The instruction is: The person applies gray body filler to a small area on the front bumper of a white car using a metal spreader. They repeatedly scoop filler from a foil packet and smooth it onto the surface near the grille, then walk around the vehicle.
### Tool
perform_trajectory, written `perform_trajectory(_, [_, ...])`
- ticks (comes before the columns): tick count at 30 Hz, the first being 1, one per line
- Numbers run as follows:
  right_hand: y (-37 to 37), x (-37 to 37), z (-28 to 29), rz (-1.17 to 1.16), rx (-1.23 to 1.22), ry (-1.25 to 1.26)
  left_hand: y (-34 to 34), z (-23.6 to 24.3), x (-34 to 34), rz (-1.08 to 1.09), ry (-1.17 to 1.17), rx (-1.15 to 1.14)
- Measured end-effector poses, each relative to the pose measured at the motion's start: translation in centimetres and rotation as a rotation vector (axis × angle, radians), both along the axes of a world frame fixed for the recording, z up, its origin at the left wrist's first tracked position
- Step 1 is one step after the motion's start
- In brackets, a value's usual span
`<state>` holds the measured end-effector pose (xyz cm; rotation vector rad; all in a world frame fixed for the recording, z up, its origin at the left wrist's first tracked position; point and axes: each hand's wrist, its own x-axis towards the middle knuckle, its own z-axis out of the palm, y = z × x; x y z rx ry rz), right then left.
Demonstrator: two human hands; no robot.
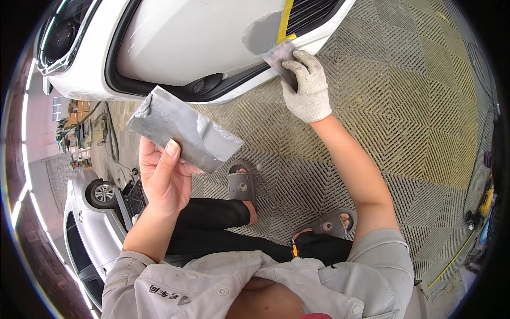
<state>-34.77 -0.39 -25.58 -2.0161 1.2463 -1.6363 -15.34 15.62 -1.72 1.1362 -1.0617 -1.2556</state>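
Grated floor panels (404,122) in a dull yellow-grey cover the work area, with a white car bumper (202,48) across the upper part of the view.

Left hand (164,175): bare, raised palm-up. Fingers are curled closed around the lower edge of a flat grey mixing board (180,127), thumb pressed on its top face. The board tilts down to the right of the thumb and carries a smear of grey filler (210,135) just beyond the thumb tip.

Right hand (307,85): in a white knit glove, arm extended. Fingers are closed on a grey spreader (281,61), which projects up and to the left of the fingertips. The spreader's far edge meets the bumper at a patch of grey filler on the panel (261,33), directly above the fingertips. A strip of yellow masking tape (286,20) runs down the bumper just right of that patch.

Below both hands: the person's dark trouser legs and two grey sandals (241,183) on the grating. A silver car (93,223) stands to the left of the left forearm.
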Motion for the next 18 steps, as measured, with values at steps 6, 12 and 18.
perform_trajectory(6, [3.0, -2.7, 4.9, 0.282, 0.188, -0.274, -0.5, -0.2, -0.4, 0.042, -0.076, 0.075])
perform_trajectory(12, [5.5, -4.9, 9.2, 1.156, 0.351, -0.647, -0.9, -0.2, -0.7, 0.009, -0.044, 0.064])
perform_trajectory(18, [3.9, -4.5, 8.6, 0.482, 0.118, 0.008, -0.4, 0.5, -1.1, 0.034, -0.002, -0.007])
